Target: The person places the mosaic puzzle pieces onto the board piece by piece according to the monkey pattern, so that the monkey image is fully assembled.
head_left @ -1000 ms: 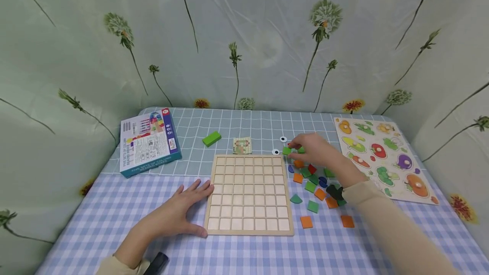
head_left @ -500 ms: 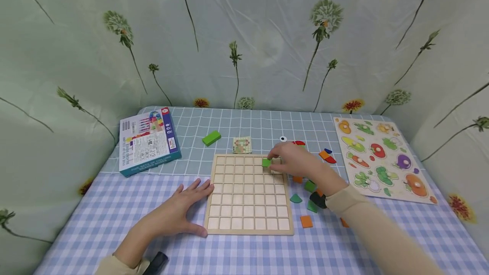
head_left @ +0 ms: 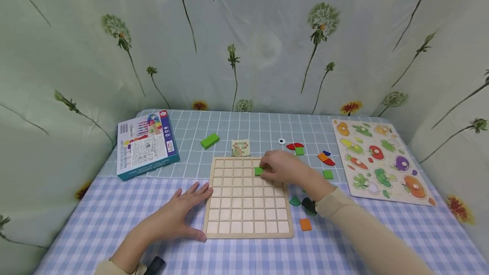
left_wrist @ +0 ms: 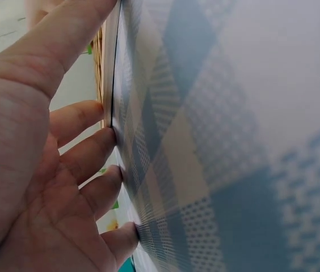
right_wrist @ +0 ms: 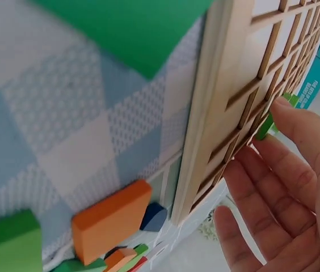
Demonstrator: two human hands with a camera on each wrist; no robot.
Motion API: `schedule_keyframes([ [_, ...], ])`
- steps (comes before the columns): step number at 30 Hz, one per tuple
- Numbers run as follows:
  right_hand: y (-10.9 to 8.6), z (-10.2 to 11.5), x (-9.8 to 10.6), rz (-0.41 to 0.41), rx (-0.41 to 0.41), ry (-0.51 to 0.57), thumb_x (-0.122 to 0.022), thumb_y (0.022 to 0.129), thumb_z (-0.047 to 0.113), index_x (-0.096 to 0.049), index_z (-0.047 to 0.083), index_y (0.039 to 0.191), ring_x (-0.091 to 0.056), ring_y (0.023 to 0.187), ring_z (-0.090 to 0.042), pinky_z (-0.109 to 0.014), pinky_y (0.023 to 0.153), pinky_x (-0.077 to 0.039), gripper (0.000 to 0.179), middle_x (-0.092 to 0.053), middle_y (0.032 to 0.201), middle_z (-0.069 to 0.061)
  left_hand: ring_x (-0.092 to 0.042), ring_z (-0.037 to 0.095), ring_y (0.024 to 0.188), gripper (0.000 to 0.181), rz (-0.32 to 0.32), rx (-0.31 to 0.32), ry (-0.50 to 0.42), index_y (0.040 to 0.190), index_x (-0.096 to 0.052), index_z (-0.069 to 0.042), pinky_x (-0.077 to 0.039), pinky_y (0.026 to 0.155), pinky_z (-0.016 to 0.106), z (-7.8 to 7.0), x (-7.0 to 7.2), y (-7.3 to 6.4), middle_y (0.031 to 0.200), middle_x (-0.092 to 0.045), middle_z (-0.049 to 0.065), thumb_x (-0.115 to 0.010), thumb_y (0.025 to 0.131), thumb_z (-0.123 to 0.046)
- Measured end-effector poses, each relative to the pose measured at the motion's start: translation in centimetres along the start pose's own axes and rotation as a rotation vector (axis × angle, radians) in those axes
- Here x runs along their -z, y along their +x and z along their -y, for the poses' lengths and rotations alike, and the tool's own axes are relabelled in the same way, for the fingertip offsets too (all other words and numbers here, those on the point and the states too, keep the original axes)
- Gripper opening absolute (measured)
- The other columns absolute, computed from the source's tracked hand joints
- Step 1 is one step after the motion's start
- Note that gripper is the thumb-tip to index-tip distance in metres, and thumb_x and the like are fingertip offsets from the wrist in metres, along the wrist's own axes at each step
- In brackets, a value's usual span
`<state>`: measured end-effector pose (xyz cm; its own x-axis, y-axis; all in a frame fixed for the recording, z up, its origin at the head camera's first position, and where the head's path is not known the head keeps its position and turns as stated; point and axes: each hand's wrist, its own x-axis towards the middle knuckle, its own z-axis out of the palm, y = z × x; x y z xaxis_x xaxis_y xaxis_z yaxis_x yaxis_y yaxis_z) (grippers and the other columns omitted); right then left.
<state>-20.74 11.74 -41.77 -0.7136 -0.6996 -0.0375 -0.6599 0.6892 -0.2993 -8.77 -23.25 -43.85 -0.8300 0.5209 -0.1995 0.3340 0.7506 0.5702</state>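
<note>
A light wooden board (head_left: 235, 203) with a grid of square cells lies flat on the table. My right hand (head_left: 286, 168) pinches a green square tile (head_left: 258, 171) between thumb and forefinger over the upper right part of the grid. In the right wrist view the tile (right_wrist: 265, 126) is right at the cells, its other fingers extended beside the grid. My left hand (head_left: 175, 214) rests at the board's left edge, fingers spread, thumb near the lower corner. Its fingertips (left_wrist: 112, 136) touch the cloth and the board's side in the left wrist view.
Right of the board lie loose pieces: an orange tile (head_left: 305, 224), a green quarter-round (head_left: 295, 200), red pieces (head_left: 330, 162). Behind it are a small pattern card (head_left: 240, 147) and a green block (head_left: 210, 141). A box (head_left: 147, 143) stands left, a vegetable puzzle (head_left: 382, 160) right.
My right hand has gone from the loose pieces to the board, carrying a green tile, and then further left over the grid. The left hand has stayed put.
</note>
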Motion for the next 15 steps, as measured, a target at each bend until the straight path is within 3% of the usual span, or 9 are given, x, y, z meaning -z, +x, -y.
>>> schedule_keyframes([
  [5,-0.26,0.45,-0.64,-0.020,0.020,-0.066,-0.081,0.097,0.029,-0.081,0.012,0.108,-0.065,0.085,-0.011,-0.028,0.078,-0.059,0.020,-0.073,0.102,-0.001,-0.019,0.048,0.165,0.117,0.014,0.000,-0.010,0.168,-0.039,-0.017,-0.011,0.121,0.086,0.12,-0.26,-0.41,0.178,-0.030,0.010,-0.086,0.074,-0.069],
  [15,0.00,0.59,-0.51,-0.036,-0.014,-0.074,-0.082,0.096,0.029,-0.080,0.011,0.110,-0.070,0.090,-0.015,-0.033,0.085,-0.063,0.023,-0.073,0.103,-0.001,-0.020,0.048,0.165,0.117,-0.008,-0.026,0.006,0.168,-0.039,-0.016,-0.012,0.120,0.087,0.12,-0.14,-0.36,0.177,-0.030,0.011,-0.086,0.075,-0.070],
])
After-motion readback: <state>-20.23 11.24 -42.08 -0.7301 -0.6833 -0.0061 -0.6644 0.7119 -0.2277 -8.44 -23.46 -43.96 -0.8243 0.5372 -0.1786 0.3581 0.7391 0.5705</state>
